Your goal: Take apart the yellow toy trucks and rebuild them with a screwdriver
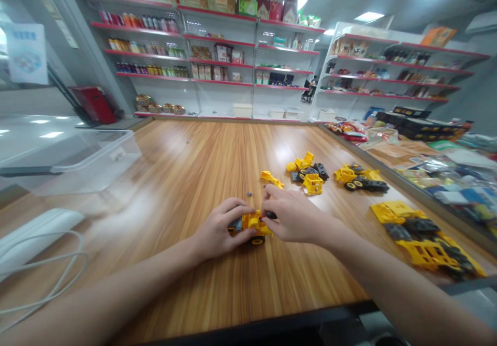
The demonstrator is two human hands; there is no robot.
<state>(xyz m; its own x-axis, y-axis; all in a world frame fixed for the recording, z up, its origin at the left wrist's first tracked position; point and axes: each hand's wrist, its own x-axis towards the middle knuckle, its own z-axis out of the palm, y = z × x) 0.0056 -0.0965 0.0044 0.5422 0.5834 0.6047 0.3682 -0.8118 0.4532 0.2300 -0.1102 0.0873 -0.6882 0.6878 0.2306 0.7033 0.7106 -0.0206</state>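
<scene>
My left hand (225, 227) is closed around a yellow toy truck (251, 223) with a black wheel, steadying it on the wooden table. Part of the truck is hidden by my fingers. My right hand (291, 214) pinches a small black tool (271, 214), mostly hidden, against the truck's right end. Beyond the hands lie a tiny grey piece (249, 194) and a loose yellow toy part (272, 179).
Yellow and black toy vehicle parts lie in groups on the right: one behind my right hand (306, 173), another farther right (359, 178), more near the edge (427, 237). At left are a clear plastic bin (97, 165) and a white cable (73, 258). Stocked shelves (221, 38) stand behind.
</scene>
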